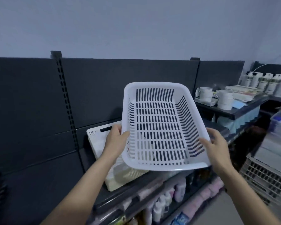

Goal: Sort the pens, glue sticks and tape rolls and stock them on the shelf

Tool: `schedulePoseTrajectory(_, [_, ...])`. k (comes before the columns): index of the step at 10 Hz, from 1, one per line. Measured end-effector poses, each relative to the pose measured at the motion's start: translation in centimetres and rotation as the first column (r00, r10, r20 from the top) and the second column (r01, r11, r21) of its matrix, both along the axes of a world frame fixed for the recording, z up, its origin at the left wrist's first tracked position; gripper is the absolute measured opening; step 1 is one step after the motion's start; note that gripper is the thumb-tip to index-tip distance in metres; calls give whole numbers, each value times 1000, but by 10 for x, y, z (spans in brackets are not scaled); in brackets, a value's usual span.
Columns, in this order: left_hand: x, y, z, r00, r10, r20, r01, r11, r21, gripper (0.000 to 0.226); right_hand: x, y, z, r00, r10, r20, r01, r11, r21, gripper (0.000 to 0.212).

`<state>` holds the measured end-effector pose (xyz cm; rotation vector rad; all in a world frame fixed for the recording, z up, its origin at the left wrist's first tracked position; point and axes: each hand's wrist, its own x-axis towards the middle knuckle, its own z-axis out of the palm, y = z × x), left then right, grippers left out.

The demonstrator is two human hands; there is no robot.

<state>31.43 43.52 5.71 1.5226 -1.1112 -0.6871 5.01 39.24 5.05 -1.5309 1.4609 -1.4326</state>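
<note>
Gripping the white slotted basket (165, 168) by its two long sides, both hands hold it up above the dark shelf (133, 187), and its open top tips toward the camera. The left hand (116, 140) clamps the left rim near the front corner, thumb (125, 134) hooked over the edge and inside, while the other fingers curl round behind the wall. The right hand (217, 146) pinches the right rim in the same way, thumb (204, 141) lying on the inner wall and fingers wrapped underneath. Both forearms reach up and forward from the bottom corners, wrists about level. Nothing lies in the basket.

Under it and to the left, a cream basket (96, 143) sits on the shelf against the dark back panel (104, 88). Below the shelf edge, a lower tier carries blurred plastic bottles (165, 198). At near right a grey crate (263, 176) stands on another.

Farther right, a second dark shelf (243, 109) holds stacked white tape rolls (225, 99), with pump bottles (264, 82) lined up beyond them. Pens and glue sticks cannot be made out.
</note>
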Motion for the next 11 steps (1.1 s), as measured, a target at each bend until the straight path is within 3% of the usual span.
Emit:
schedulePoseTrajectory(1, [-35, -23, -6, 991, 42, -128, -43, 999, -4, 11, -28, -66, 0, 996, 89, 14, -90, 996, 25, 36])
schedulePoseTrajectory(2, [-64, -32, -24, 988, 151, -42, -145, 982, 118, 29, -52, -130, -6, 983, 180, 38, -183, 978, 101, 34])
schedulePoseTrajectory(3, [-84, -41, -47, 929, 203, 310, -285, 926, 249, 40, -64, -188, -17, 975, 222, 31, -223, 954, 200, 34])
schedulePoseTrajectory(4, [-99, -46, -62, 752, 146, 643, -391, 884, 257, 61, -63, -232, -36, 960, 280, -15, -265, 924, 274, 36])
schedulePoseTrajectory(5, [-96, -45, -78, 611, 148, 778, -432, 886, 170, 66, -53, -249, -59, 917, 391, -80, -344, 876, 339, 35])
schedulePoseTrajectory(7, [-105, -39, -75, 554, 52, 831, -477, 837, 266, 71, -38, -252, -82, 902, 424, -85, -377, 867, 325, 29])
schedulePoseTrajectory(8, [-120, -29, -72, 565, 28, 824, -494, 812, 312, 48, -42, -251, -77, 884, 435, -171, -370, 875, 313, 38])
schedulePoseTrajectory(9, [-133, -10, -67, 607, 65, 792, -480, 824, 301, 54, -52, -231, -72, 819, 468, -331, -381, 876, 295, 40])
schedulePoseTrajectory(10, [-146, 16, -66, 634, 139, 761, -482, 840, 248, 67, -69, -201, -78, 786, 410, -464, -388, 910, 146, 40])
schedulePoseTrajectory(11, [-164, 38, -70, 662, 150, 735, -449, 864, 228, 41, -90, -159, -85, 789, 288, -544, -349, 937, -10, 33])
